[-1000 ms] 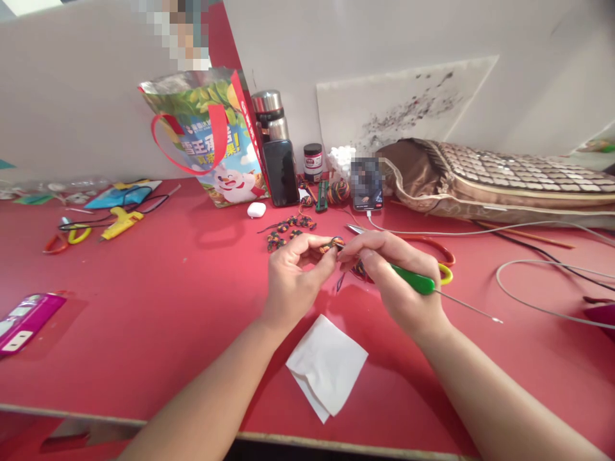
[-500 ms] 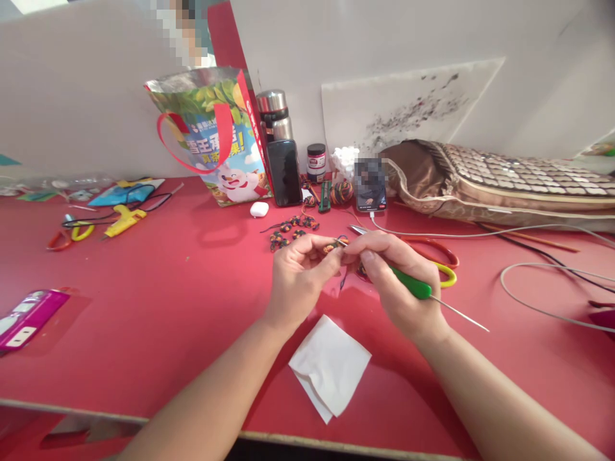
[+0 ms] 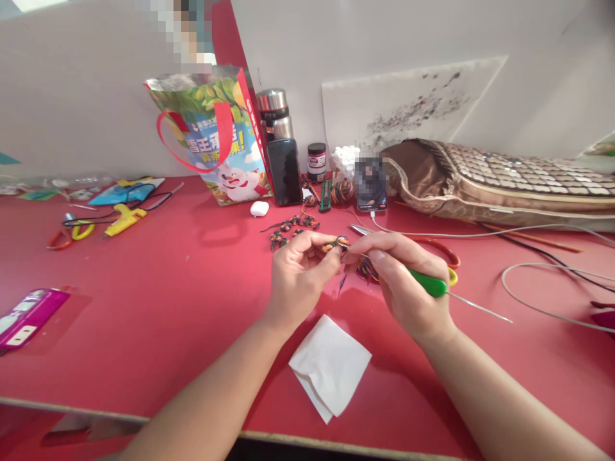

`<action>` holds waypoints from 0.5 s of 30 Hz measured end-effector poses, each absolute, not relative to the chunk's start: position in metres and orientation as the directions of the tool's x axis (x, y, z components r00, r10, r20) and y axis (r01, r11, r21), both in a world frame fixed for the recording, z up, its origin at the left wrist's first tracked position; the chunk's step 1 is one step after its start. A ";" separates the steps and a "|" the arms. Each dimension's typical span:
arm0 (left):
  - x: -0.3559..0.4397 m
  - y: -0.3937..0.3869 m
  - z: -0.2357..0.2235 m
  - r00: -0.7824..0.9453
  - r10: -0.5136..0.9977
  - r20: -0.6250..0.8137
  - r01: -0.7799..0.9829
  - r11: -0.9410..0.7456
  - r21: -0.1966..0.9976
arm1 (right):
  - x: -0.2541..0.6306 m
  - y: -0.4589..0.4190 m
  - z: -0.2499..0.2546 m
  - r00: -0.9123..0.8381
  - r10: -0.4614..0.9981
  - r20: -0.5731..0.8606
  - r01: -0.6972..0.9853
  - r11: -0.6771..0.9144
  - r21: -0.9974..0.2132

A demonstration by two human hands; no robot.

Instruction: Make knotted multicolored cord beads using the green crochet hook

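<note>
Yarn piece (image 3: 329,246) partly behind left fingers (image 3: 327,266), scissors (image 3: 357,229) and napkin (image 3: 331,365) nearby.

A small yarn piece (image 3: 328,248) — multicoloured, orange and dark — sits at one metal end of a green-handled hook (image 3: 429,283), which slants down toward the right.

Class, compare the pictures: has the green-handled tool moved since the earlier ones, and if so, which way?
Yes. Judged against the white napkin, the green-handled tool, held in the right hand, has shifted to the right.
</note>
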State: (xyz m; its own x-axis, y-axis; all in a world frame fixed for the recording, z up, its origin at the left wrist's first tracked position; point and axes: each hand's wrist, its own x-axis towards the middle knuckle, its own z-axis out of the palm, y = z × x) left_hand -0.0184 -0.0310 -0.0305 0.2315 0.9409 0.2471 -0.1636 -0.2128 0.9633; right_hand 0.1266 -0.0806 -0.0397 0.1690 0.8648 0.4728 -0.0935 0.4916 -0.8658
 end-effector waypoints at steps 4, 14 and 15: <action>-0.019 -0.032 -0.031 0.221 0.939 0.262 -0.139 -0.236 0.962 | 0.127 -0.081 -0.040 0.179 0.869 0.462 -0.072 0.480 -0.874; -0.018 -0.034 -0.031 0.215 0.945 0.248 -0.116 -0.228 0.967 | 0.126 -0.080 -0.039 0.199 0.873 0.445 -0.058 0.464 -0.884; -0.018 -0.035 -0.031 0.208 0.944 0.255 -0.103 -0.238 0.966 | 0.125 -0.080 -0.038 0.202 0.873 0.443 -0.052 0.461 -0.886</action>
State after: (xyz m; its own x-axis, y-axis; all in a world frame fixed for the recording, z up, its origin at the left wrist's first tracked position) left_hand -0.0180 -0.0345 -0.0305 0.2076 0.9443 0.2553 -0.1027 -0.2385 0.9657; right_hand 0.1253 -0.0798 -0.0380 0.2023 0.8735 0.4429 -0.0520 0.4612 -0.8858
